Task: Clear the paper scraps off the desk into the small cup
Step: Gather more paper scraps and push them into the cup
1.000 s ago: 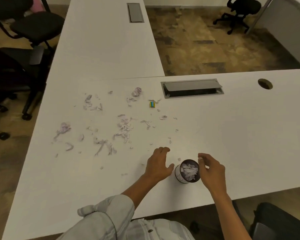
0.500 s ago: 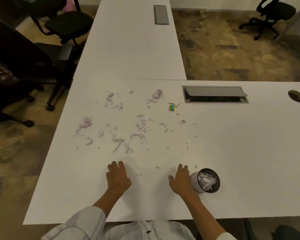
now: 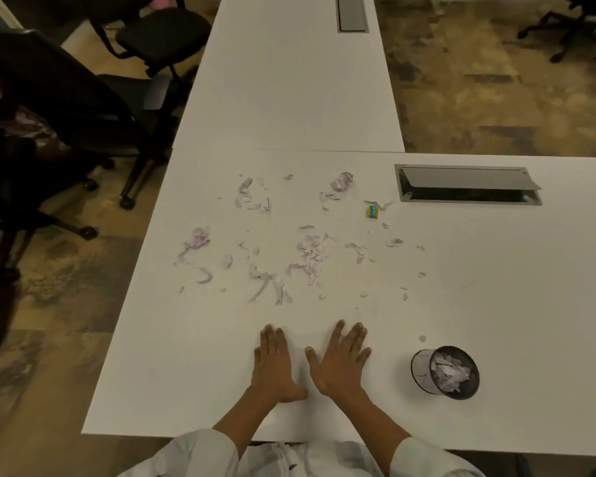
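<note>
Several pale purple paper scraps [image 3: 308,258] lie scattered across the middle of the white desk [image 3: 496,287]. A crumpled scrap [image 3: 341,181] sits further back, and one small scrap [image 3: 422,338] lies just behind the cup. The small dark cup [image 3: 444,371] stands near the front edge on the right, holding torn paper. My left hand [image 3: 274,364] and my right hand [image 3: 341,361] rest flat on the desk side by side, fingers straight, holding nothing. Both are left of the cup and in front of the scraps.
A small yellow and blue eraser-like block [image 3: 372,211] lies among the far scraps. An open grey cable hatch [image 3: 465,184] sits at the back right. A second desk [image 3: 289,80] extends away. Black office chairs [image 3: 83,98] stand on the left.
My right hand left the cup and moved left; my left hand came in beside it. Both now lie flat together. The view shifted, so the cup appears further right.
</note>
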